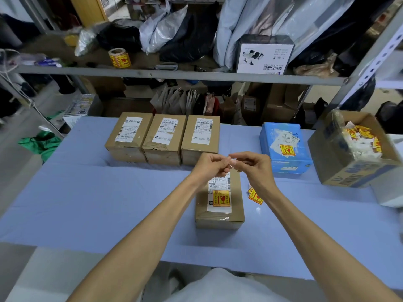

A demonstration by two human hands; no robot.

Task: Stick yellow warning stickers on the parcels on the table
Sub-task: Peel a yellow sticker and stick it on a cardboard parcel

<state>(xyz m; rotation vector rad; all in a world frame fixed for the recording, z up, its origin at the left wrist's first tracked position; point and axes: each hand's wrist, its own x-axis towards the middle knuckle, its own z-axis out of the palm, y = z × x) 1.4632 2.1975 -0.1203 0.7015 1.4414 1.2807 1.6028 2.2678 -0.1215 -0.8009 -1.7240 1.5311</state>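
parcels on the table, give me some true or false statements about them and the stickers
1. The nearest brown box bears a yellow sticker. True.
2. The three back boxes all bear yellow stickers. False: they show only white labels.
3. The blue parcel is unstickered. False: a yellow one sits on its top.
4. The left hand and right hand pinch a white scrap between them. True.
5. The sticker roll lies beside the blue parcel. False: it stands on the shelf.
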